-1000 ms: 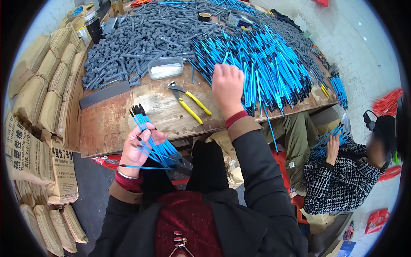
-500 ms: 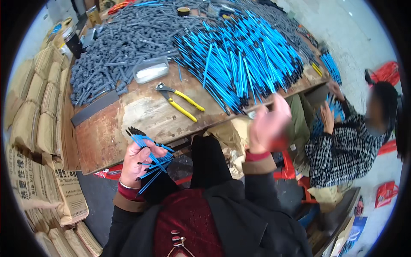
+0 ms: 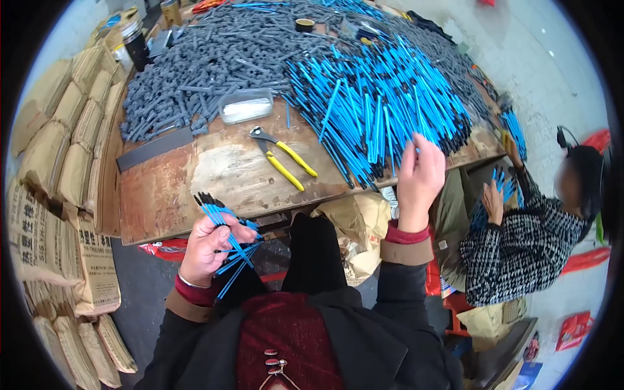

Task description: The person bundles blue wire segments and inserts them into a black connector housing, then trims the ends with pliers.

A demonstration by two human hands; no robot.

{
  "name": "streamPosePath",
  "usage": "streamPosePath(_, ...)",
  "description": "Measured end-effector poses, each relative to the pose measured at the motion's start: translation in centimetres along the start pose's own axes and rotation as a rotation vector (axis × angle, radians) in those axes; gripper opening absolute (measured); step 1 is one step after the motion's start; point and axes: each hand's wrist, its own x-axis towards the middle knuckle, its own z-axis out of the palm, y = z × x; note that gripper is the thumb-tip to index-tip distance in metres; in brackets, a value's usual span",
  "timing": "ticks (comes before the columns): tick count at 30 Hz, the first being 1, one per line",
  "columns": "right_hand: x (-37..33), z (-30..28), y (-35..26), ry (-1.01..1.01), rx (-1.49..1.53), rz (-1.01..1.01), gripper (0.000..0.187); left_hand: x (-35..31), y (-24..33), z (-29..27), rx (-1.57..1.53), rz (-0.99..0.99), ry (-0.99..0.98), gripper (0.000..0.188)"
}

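Observation:
My left hand point(image 3: 207, 247) is closed around a small bundle of thin blue sticks with black ends point(image 3: 229, 242), held over my lap off the table's front edge. Several sticks fan out below the fingers, and their black tips gather above. My right hand point(image 3: 421, 174) reaches to the near edge of a large pile of the same blue sticks point(image 3: 370, 97). Its fingers are drawn together at the sticks, and whatever lies between the fingertips is too small to make out. Pliers with yellow handles point(image 3: 283, 160) rest on the wooden table point(image 3: 162, 188) between my hands.
Grey plastic parts point(image 3: 195, 78) are heaped behind a clear plastic box point(image 3: 246, 106) and a dark flat bar point(image 3: 155, 148). Stacked brown paper sacks point(image 3: 52, 162) line the left side. At right, a co-worker point(image 3: 520, 240) holds more blue sticks. A paper bag point(image 3: 357, 221) stands below the table.
My right hand has come up slightly to the pile's edge, its fingers clearer than before. The left hand keeps its bundle. The whole view has shifted a little.

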Motion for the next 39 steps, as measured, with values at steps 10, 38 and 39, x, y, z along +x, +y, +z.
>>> streamPosePath(10,6.0,7.4,-1.8,-0.407,-0.499,0.002,0.026,0.9,0.5,-1.0,0.009,0.022,-0.058,0.019)
streamPosePath(38,11.9,9.4,-21.7,-0.148,0.727,-0.641,0.024,1.5,-0.4,-4.0,-0.243,0.012,0.032,0.021)
streamPosePath(39,11.2,7.4,-22.0,-0.241,0.921,-0.655,0.027,1.4,-0.6,-4.5,-0.242,0.013,0.04,0.021)
